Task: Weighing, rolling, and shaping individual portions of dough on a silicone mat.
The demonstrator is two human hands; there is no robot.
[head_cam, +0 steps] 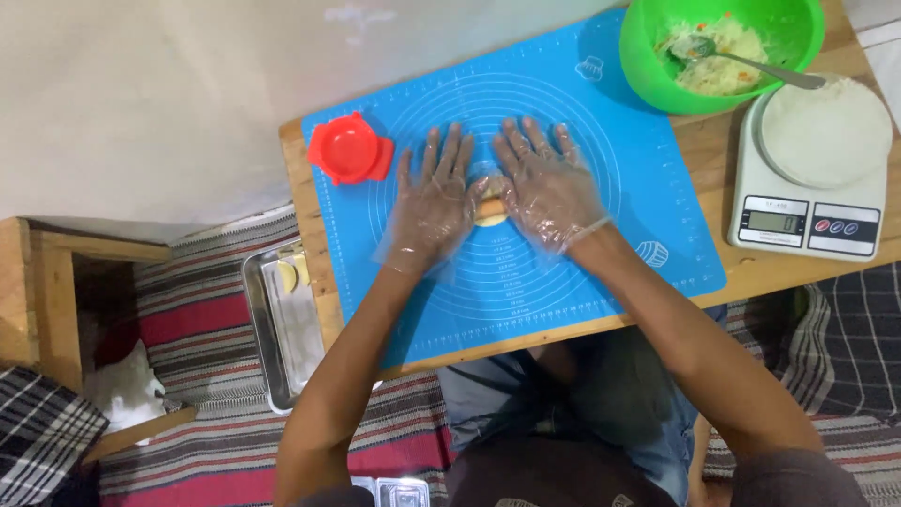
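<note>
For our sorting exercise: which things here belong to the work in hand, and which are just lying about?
In use:
left hand
right hand
rolling pin
dough piece
blue mat

Lying about:
red press mould
green bowl of filling
spoon
kitchen scale
steel tray

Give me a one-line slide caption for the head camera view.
Left hand and right hand in clear plastic gloves roll a small wooden pin over dough on a blue silicone mat.

Fingers [449, 155] of both hands lie flat on a mat [563, 122] on the desk [713, 141], a rolling pin [489, 207] and dough [492, 218] under them. A press [349, 150] sits left of the fingers; a bowl [648, 66] holding a spoon [751, 62] and a scale [807, 211] carrying a plate [826, 131] sit right. A tray [282, 329] lies on the floor beside the desk.
</note>
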